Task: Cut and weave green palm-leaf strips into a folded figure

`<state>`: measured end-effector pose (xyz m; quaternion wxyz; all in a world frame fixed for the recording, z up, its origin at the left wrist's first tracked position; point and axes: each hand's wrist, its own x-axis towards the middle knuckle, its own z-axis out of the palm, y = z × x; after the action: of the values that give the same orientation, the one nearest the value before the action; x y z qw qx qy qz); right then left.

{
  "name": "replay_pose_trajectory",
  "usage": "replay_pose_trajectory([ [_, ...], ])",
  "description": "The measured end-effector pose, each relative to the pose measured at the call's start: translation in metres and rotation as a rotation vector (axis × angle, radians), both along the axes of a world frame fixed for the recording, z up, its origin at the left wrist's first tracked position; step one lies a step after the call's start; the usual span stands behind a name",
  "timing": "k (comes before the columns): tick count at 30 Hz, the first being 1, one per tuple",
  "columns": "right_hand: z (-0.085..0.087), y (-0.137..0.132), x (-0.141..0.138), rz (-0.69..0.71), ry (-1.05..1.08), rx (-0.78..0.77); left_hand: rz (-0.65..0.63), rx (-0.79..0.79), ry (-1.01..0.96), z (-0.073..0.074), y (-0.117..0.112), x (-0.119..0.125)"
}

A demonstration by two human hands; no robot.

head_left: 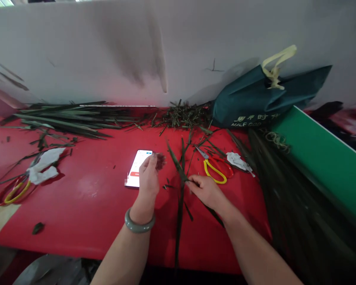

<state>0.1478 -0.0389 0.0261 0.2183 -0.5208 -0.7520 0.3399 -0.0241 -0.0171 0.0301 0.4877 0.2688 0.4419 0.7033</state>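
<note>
My right hand pinches a dark green leaf strip where it crosses another long strip that runs toward the table's front edge. My left hand, with a grey-green bangle on its wrist, hovers at the right side of a lit phone and covers part of it. Its fingers are blurred but look apart, with nothing seen in them. Scissors with red and yellow handles lie just beyond my right hand. Small leaf scraps are scattered between the hands.
Along the wall lie a pile of long leaves and cut bits. A dark green bag and a green box stand right, beside long leaves. Another pair of scissors and tissue lie left.
</note>
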Motion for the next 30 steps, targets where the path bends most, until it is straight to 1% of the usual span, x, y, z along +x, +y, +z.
replay_pose_trajectory([
  [3,0.002,-0.005,-0.007,-0.067,0.129,0.001,0.038,-0.019,0.138,-0.004,-0.004,0.006],
  [5,0.002,-0.009,-0.012,-0.062,0.159,0.009,0.009,-0.057,0.162,-0.005,-0.004,0.008],
  [7,0.001,-0.014,-0.016,-0.027,0.130,0.037,-0.069,-0.109,0.115,-0.005,-0.004,0.008],
  [10,-0.002,-0.021,-0.023,0.059,0.029,0.099,-0.180,-0.177,-0.009,-0.004,-0.002,0.006],
  [14,-0.010,-0.027,-0.031,0.150,-0.085,0.160,-0.192,-0.159,-0.126,-0.001,-0.001,0.002],
  [17,-0.015,-0.032,-0.038,0.182,-0.140,0.173,-0.179,-0.145,-0.148,0.002,-0.001,-0.001],
  [19,-0.014,-0.032,-0.039,0.219,-0.157,0.177,-0.155,-0.156,-0.148,0.003,-0.001,-0.001],
  [21,-0.011,-0.026,-0.030,0.241,-0.144,0.191,-0.166,-0.171,-0.143,0.004,-0.003,0.000],
  [22,-0.009,-0.020,-0.021,0.226,-0.134,0.207,-0.189,-0.178,-0.132,0.004,-0.004,0.001],
  [23,-0.007,-0.012,-0.009,0.141,-0.140,0.237,-0.215,-0.185,-0.112,0.004,-0.006,0.003],
  [25,-0.009,0.006,0.021,-0.135,-0.218,0.303,-0.290,-0.197,-0.041,0.005,-0.011,0.010],
  [26,-0.012,0.015,0.036,-0.242,-0.287,0.327,-0.353,-0.204,0.003,0.006,-0.014,0.013],
  [27,-0.016,0.023,0.050,-0.288,-0.368,0.327,-0.406,-0.216,0.037,0.007,-0.017,0.018],
  [28,-0.022,0.029,0.061,-0.300,-0.442,0.330,-0.444,-0.224,0.073,0.008,-0.020,0.022],
  [30,-0.033,0.038,0.074,-0.271,-0.552,0.321,-0.493,-0.219,0.160,0.010,-0.026,0.028],
])
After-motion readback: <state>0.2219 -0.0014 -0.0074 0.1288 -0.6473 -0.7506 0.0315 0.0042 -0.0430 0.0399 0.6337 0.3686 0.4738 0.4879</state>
